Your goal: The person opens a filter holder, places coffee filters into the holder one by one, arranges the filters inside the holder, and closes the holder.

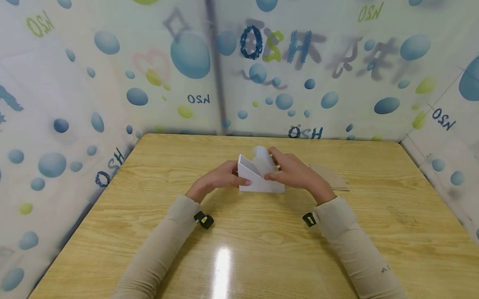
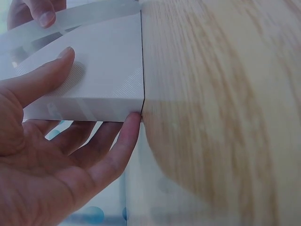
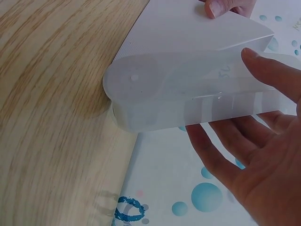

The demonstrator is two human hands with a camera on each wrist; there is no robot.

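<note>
A white box (image 1: 256, 183) with slanted side walls stands on the wooden table, an upright end at its left. My left hand (image 1: 222, 175) grips that end, thumb (image 2: 56, 73) on the side wall and fingers spread over the end face. At the box's right end is a translucent plastic cover (image 3: 155, 110) with a rounded corner, overlapping the white wall. My right hand (image 1: 294, 170) holds this cover, thumb on its near side and fingers along its outer edge. The box's inside is mostly hidden in the wrist views.
A flat brown fan-shaped piece (image 1: 329, 177) lies on the table (image 1: 259, 256) just right of my right hand. Patterned curtain walls (image 1: 325, 82) with blue and green dots rise behind the table and at both sides.
</note>
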